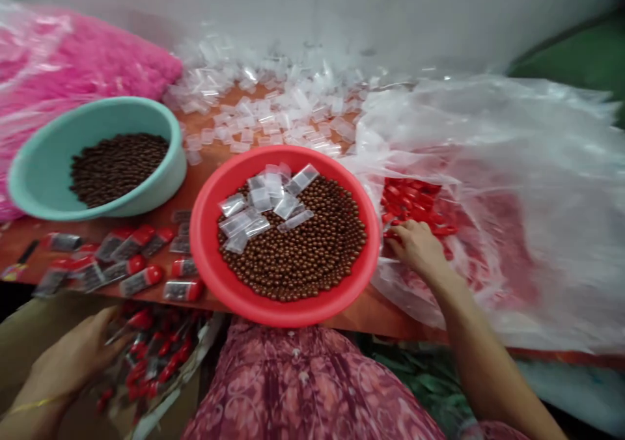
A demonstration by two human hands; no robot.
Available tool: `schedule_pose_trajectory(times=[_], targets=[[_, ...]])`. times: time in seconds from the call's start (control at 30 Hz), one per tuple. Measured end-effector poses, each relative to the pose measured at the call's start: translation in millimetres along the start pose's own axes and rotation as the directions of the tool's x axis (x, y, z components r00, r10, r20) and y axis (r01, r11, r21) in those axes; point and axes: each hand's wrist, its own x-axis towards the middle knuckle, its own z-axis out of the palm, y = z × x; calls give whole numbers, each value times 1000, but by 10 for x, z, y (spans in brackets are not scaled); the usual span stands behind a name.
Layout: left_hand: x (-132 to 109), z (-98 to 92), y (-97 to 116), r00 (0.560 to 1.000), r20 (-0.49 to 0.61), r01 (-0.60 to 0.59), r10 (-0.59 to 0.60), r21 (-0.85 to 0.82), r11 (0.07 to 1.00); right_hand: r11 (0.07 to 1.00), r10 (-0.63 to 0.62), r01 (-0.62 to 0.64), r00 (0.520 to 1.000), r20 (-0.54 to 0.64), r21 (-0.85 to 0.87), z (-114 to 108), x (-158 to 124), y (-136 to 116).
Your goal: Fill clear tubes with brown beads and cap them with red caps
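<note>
My left hand [73, 352] is at the lower left over an open cardboard box [185, 388]. Between its thumb and fingers is a small clear container with a red cap [139, 319], slightly blurred. More red-capped containers [161, 355] lie below it in the box. On the right, my right hand [417, 248] reaches into the mouth of a clear plastic bag [527, 140] full of red caps [410, 199]. Its fingers are closed at a red cap [391, 234]. Between my hands stands a red basin [286, 313] of brown beads [303, 258], with several clear empty containers [261, 192] on top.
A teal basin [168, 118] with dark brown pieces [117, 166] stands at the left. Filled red-capped containers [127, 248] lie before it along the table's edge. Loose clear containers [273, 114] cover the back of the table. A bag of pink pieces [88, 56] sits at the far left.
</note>
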Motion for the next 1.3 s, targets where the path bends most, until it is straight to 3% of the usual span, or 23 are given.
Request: schedule_pose_trajectory(times=[0.07,0.1,0.17,0.2,0.27,0.33,0.4,0.47,0.57,0.73,0.93,1.03,1.1,1.2,1.3], targets=[[40,-23,54,985,-173,25,-23,12,1000,985,116,-95,981,-153,141,18,41,-38],[92,-68,132,965,-260,-17,26,35,999,957,204,-146,954,-222,251,-1,54,-72],[244,-200,382,908,-350,-192,229,137,972,820,405,-197,863,-302,537,-94,56,-177],[340,-271,541,848,-397,-296,351,196,935,705,499,-178,813,-301,687,-163,46,-249],[558,-382,870,725,-324,-523,608,315,792,425,626,-54,739,-250,904,-327,13,-417],[800,-423,1150,603,-130,-710,787,362,604,183,665,96,721,-195,978,-495,-25,-593],[1043,-391,1337,517,70,-809,853,364,461,33,635,215,749,-187,976,-626,-56,-757],[1253,-315,1437,485,208,-842,850,375,388,-65,569,292,796,-205,954,-697,-76,-907],[1449,-197,1507,490,298,-845,819,395,361,-113,453,305,863,-224,946,-686,-83,-1102],[1399,-116,1654,517,287,-832,806,388,395,9,291,189,939,-183,982,-550,-58,-1267],[1135,18,1901,662,403,-749,632,374,546,155,309,161,929,-202,975,-507,-51,-1277],[1142,211,2019,665,445,-745,600,334,578,186,315,170,923,-222,968,-503,-58,-1291],[1199,349,2138,679,420,-724,602,249,643,174,321,170,921,-219,970,-492,-68,-1299],[1325,503,2387,753,312,-614,580,15,789,125,316,139,933,-172,982,-479,-91,-1309],[1452,579,2630,809,254,-506,530,-157,848,82,311,110,942,-130,991,-484,-108,-1324]])
